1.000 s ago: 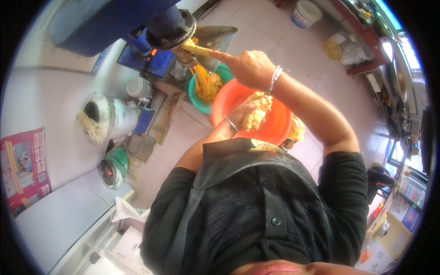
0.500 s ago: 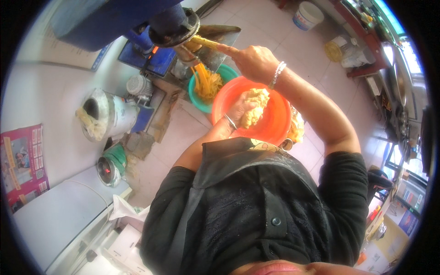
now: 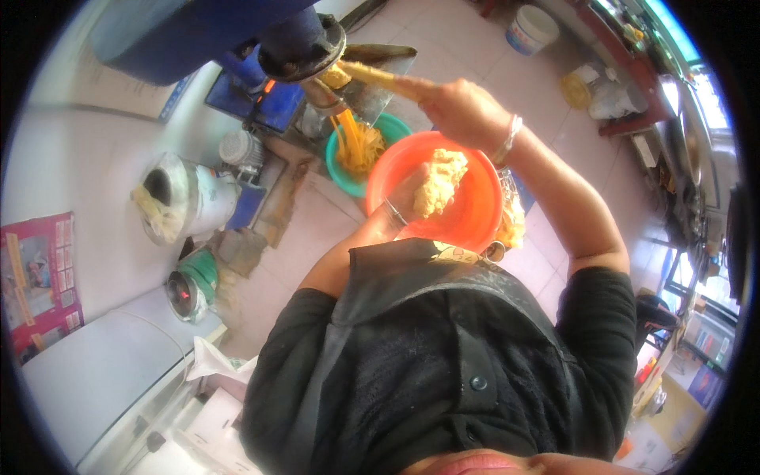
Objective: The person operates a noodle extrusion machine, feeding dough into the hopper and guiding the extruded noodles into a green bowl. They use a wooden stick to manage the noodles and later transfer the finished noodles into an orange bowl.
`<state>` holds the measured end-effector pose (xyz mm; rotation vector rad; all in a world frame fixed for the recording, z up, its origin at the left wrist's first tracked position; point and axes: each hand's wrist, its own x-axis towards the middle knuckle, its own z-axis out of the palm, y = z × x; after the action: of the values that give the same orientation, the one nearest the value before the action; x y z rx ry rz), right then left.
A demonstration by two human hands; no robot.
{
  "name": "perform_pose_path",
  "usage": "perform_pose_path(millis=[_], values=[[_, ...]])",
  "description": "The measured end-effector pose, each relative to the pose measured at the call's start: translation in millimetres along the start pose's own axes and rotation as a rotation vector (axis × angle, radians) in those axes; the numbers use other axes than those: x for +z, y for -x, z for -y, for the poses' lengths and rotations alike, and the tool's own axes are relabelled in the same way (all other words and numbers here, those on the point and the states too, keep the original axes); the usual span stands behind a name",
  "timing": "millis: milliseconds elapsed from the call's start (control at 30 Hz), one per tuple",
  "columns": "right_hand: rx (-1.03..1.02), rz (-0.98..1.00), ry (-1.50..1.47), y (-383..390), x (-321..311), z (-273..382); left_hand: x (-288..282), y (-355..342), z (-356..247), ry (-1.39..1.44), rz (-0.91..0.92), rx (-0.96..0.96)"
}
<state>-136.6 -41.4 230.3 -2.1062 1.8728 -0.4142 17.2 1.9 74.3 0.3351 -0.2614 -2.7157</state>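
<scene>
My left hand (image 3: 406,192) is closed around the side of a lumpy piece of yellow dough (image 3: 441,184), over the orange basin (image 3: 479,218). My right hand (image 3: 467,112) grips a yellowish stick (image 3: 378,77), forefinger stretched along it. The stick's far end reaches toward the feed opening under the blue machine (image 3: 299,46), where another bit of yellow dough (image 3: 336,77) sits. From the metal outlet (image 3: 323,96), orange-yellow noodle strands (image 3: 348,131) hang down into a green basin (image 3: 340,176), which stands just left of the orange one.
A white drum-shaped container (image 3: 210,198) and a grey motor (image 3: 240,150) stand at the left by the wall. A green-wrapped cylinder (image 3: 199,273) lies near a pale cabinet (image 3: 119,348). At the far right are a white bucket (image 3: 532,30) and a yellowish tub (image 3: 578,89).
My right hand has drawn back to the right and slightly down, and more of the stick shows. A bit of dough now shows at the machine's opening. The left hand has shifted slightly.
</scene>
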Motion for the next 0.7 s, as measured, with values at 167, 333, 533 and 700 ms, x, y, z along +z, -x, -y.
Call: perform_pose_path(millis=[167,333,533,700], values=[[0.023,0.076,0.212,0,18,15,-47,-14,3,0.047,0.139,-0.182],[-0.001,0.052,0.247,-7,24,10,-51,-22,3,-0.012,0.097,-0.199],[-0.015,0.033,0.243,-9,25,10,-69,-28,5,-0.073,-0.006,-0.159],[0.011,0.119,0.228,-10,16,17,-71,-28,4,-0.114,-0.153,-0.095]])
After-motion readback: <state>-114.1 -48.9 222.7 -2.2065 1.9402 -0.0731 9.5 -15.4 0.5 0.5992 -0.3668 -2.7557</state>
